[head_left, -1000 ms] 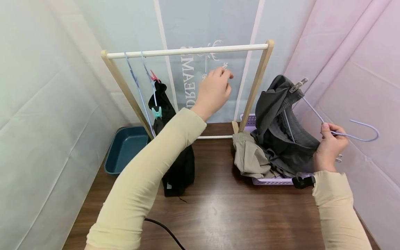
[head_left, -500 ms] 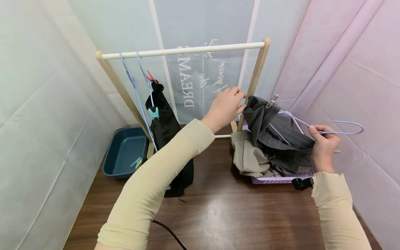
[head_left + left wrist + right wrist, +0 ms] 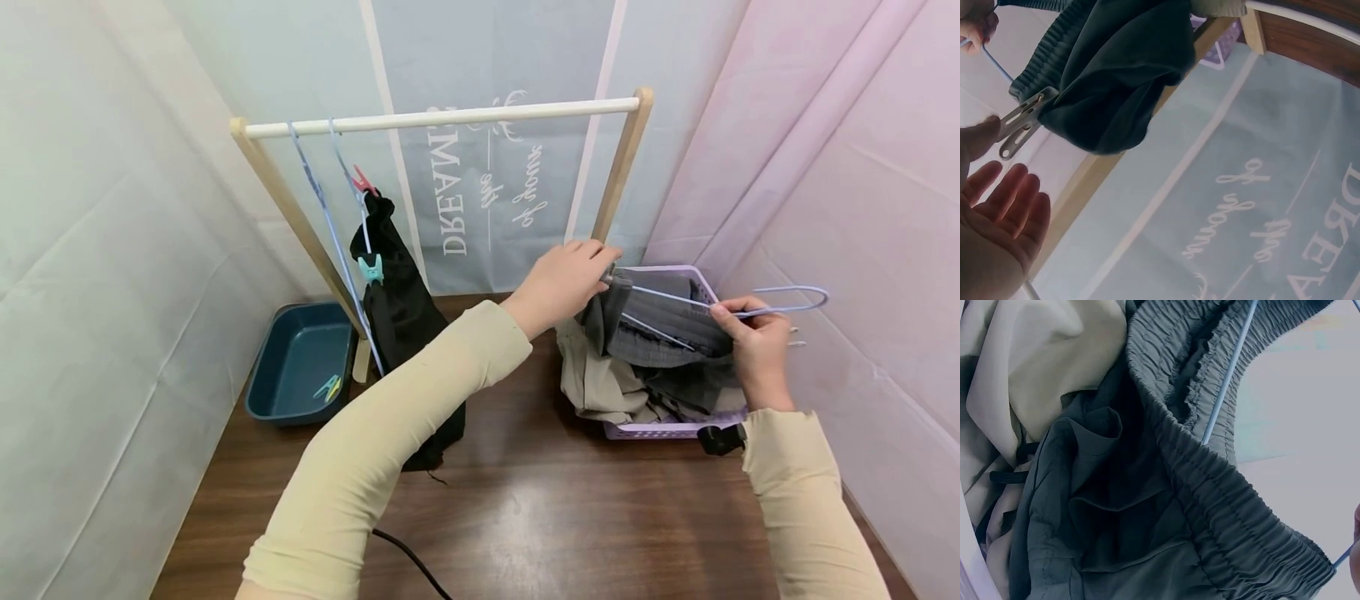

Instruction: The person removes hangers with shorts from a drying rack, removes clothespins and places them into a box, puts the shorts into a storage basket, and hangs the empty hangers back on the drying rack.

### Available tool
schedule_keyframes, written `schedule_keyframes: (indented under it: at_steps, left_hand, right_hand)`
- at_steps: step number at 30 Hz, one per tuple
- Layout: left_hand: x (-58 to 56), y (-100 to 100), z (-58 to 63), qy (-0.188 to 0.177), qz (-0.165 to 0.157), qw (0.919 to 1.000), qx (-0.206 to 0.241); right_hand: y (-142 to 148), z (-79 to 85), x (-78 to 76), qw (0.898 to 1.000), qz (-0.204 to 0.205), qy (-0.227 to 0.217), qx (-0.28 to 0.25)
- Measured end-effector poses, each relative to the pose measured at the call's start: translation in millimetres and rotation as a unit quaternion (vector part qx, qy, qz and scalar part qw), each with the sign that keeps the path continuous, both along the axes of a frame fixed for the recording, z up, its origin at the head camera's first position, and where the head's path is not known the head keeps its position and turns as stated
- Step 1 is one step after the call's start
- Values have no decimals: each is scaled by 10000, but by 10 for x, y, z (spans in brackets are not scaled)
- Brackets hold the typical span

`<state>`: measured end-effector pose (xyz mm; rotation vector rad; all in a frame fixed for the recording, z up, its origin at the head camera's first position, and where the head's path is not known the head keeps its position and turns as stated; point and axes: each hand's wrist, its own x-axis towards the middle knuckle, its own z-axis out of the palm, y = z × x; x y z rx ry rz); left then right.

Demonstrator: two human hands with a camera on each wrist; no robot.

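My right hand (image 3: pixel 759 346) pinches a light blue wire hanger (image 3: pixel 671 296) just below its hook. Dark grey elastic-waist trousers (image 3: pixel 660 333) hang around the hanger, their lower part lying over the basket. A metal clip (image 3: pixel 1025 122) grips the waistband at the hanger's left end. My left hand (image 3: pixel 570 279) is at this clip; in the left wrist view its thumb is against a clip handle, while the other fingers (image 3: pixel 1013 200) are spread apart from it. The right wrist view shows the ruffled waistband (image 3: pixel 1210 481) with the hanger wire crossing its opening.
A wooden rack with a white rail (image 3: pixel 450 119) stands ahead, bearing two hangers and a black garment (image 3: pixel 405 308) held by clothespins. Left is a blue-green tub (image 3: pixel 288 367) with clothespins. A lilac basket (image 3: pixel 660 431) holds beige clothing (image 3: pixel 600 379). A black cable (image 3: pixel 412 558) crosses the floor.
My left hand has moved right and down to the clip. My right hand has brought the hanger and trousers left and lower, and the hanger now lies flatter.
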<state>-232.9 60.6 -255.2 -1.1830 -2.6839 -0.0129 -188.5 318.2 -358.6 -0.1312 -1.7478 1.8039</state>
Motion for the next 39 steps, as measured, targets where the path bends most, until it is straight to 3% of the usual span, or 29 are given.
schedule_keyframes:
  at_steps: [7,14,21,28,31,35,39]
  left_hand:
    - [30,-6,-37,-195,47,9991,-367]
    - [23,-31,-79,-252,202,9990,-319]
    - [31,-82,-109,230,79,9997,7]
    - [28,-128,-144,1130,-68,9936,16]
    - [10,-164,-149,1289,-43,9914,201]
    - [-21,-217,-139,1283,-86,9900,582]
    - [-52,-248,-102,953,16,9917,861]
  right_hand:
    - [-41,-13,16,9974,-9,-230,682]
    - [-55,-47,14,9945,-46,-360,978]
    - [-67,-28,-24,9912,-106,-306,1281]
    - [-77,-7,-56,9956,76,-420,840]
    - [-83,5,-59,9971,172,-413,608]
    - [-95,19,-50,9983,245,-294,431]
    - [-108,28,-56,9991,278,-213,226]
